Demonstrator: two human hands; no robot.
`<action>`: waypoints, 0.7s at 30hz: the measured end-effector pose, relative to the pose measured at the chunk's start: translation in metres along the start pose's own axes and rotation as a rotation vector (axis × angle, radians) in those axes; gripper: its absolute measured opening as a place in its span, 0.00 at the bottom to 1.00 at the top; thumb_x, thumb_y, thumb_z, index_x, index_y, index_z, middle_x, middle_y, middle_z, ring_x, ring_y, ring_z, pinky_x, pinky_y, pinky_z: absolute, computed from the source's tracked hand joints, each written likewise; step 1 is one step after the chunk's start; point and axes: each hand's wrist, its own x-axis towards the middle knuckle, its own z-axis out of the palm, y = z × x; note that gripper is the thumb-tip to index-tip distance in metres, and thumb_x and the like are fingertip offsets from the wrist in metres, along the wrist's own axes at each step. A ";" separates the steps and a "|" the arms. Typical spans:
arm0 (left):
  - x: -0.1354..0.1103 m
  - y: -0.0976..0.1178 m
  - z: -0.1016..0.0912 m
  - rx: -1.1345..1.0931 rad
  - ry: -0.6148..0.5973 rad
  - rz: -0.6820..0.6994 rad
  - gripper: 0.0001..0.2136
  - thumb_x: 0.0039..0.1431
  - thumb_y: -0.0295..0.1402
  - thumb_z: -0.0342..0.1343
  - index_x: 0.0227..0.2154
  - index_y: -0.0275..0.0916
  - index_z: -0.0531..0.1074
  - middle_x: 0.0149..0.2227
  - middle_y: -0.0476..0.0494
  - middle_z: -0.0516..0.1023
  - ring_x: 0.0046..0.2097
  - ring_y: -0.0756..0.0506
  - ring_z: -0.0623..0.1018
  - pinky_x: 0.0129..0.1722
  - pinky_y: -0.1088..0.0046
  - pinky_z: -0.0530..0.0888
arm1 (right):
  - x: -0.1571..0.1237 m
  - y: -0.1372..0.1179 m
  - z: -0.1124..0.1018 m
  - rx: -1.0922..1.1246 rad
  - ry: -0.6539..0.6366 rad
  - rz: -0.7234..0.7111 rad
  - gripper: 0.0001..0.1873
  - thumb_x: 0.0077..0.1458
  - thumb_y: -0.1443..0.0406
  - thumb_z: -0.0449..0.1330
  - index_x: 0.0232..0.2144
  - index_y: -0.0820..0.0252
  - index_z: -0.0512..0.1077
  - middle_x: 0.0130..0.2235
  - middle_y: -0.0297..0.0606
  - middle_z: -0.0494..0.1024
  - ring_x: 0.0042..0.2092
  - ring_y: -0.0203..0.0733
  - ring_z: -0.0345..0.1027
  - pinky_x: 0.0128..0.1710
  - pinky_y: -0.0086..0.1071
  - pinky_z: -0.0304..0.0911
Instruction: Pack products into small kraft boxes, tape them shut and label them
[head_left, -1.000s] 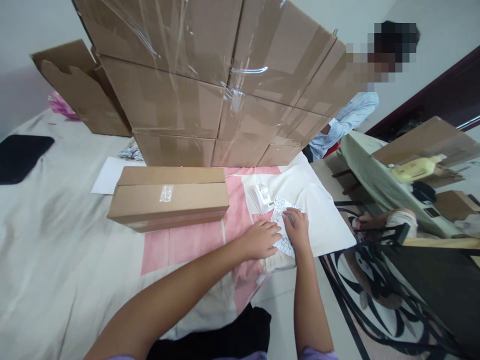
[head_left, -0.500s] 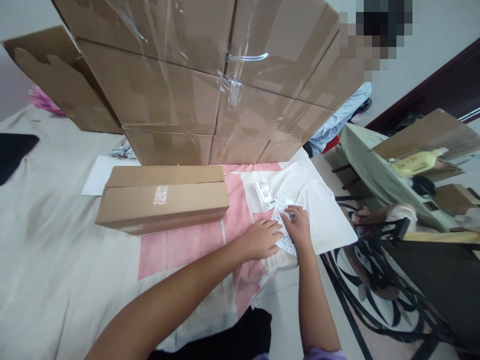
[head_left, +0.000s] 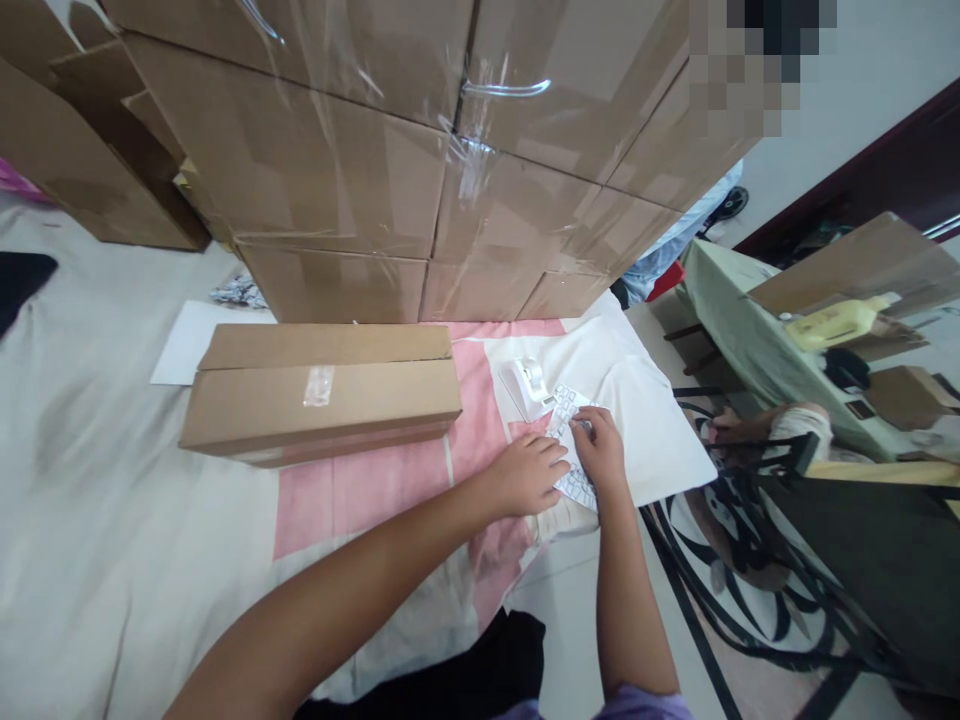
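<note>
A white sheet of small printed labels lies on a white and pink cloth spread over the bed. My left hand rests flat on the sheet's left edge with fingers stretched out. My right hand sits on the sheet's right side, its fingertips pinched together at one label. A white tape dispenser stands just beyond the sheet. A long closed cardboard box lies to the left of my hands.
A tall stack of taped cardboard boxes fills the back. Another person's light sleeve shows behind it. To the right stand a cloth-covered table with a yellow bottle and a black patterned floor mat.
The camera has tilted and moved closer to the boxes. My right hand's fingers have shifted slightly on the label sheet. My left hand stays put.
</note>
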 end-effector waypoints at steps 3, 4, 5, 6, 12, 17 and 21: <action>0.000 0.000 -0.001 -0.005 -0.003 -0.003 0.16 0.68 0.42 0.51 0.49 0.37 0.73 0.58 0.39 0.75 0.59 0.38 0.72 0.60 0.59 0.64 | 0.000 -0.001 0.000 0.005 0.007 0.001 0.09 0.63 0.61 0.55 0.38 0.56 0.74 0.46 0.45 0.76 0.46 0.49 0.73 0.44 0.44 0.69; 0.000 0.000 -0.001 -0.007 -0.004 -0.003 0.16 0.67 0.43 0.52 0.49 0.37 0.73 0.58 0.39 0.75 0.59 0.38 0.72 0.60 0.59 0.64 | 0.001 -0.001 0.000 0.008 0.012 0.002 0.10 0.64 0.61 0.54 0.38 0.56 0.74 0.46 0.45 0.76 0.46 0.50 0.73 0.43 0.43 0.69; 0.000 0.000 -0.002 -0.008 -0.005 -0.003 0.16 0.67 0.43 0.52 0.48 0.37 0.73 0.57 0.38 0.75 0.59 0.38 0.72 0.60 0.59 0.64 | 0.001 -0.001 0.000 0.012 0.015 0.003 0.10 0.64 0.61 0.54 0.38 0.56 0.74 0.45 0.45 0.76 0.46 0.50 0.73 0.43 0.43 0.69; 0.000 0.000 -0.002 -0.008 -0.005 -0.003 0.16 0.67 0.43 0.52 0.48 0.37 0.73 0.58 0.38 0.75 0.59 0.38 0.72 0.60 0.59 0.64 | 0.001 -0.001 0.000 0.015 0.014 0.004 0.10 0.64 0.61 0.54 0.39 0.56 0.75 0.45 0.45 0.76 0.46 0.49 0.73 0.42 0.43 0.69; 0.000 0.000 -0.003 -0.021 -0.016 -0.008 0.16 0.67 0.43 0.53 0.49 0.38 0.73 0.57 0.39 0.76 0.57 0.38 0.73 0.58 0.59 0.66 | 0.001 0.000 -0.001 0.014 -0.019 0.002 0.09 0.61 0.59 0.58 0.39 0.55 0.75 0.48 0.45 0.76 0.45 0.50 0.73 0.43 0.44 0.69; 0.002 0.001 -0.006 -0.038 -0.033 -0.021 0.16 0.66 0.43 0.54 0.49 0.38 0.74 0.56 0.39 0.77 0.56 0.39 0.74 0.57 0.60 0.67 | 0.002 0.001 0.001 0.010 -0.027 -0.002 0.10 0.63 0.60 0.55 0.39 0.55 0.75 0.47 0.45 0.75 0.50 0.52 0.72 0.49 0.47 0.68; 0.002 0.001 -0.008 -0.042 -0.036 -0.019 0.17 0.66 0.43 0.54 0.49 0.36 0.74 0.56 0.39 0.77 0.56 0.39 0.74 0.57 0.60 0.66 | 0.002 0.001 0.000 0.021 -0.024 -0.006 0.12 0.66 0.60 0.52 0.39 0.55 0.75 0.48 0.45 0.76 0.51 0.51 0.72 0.52 0.47 0.67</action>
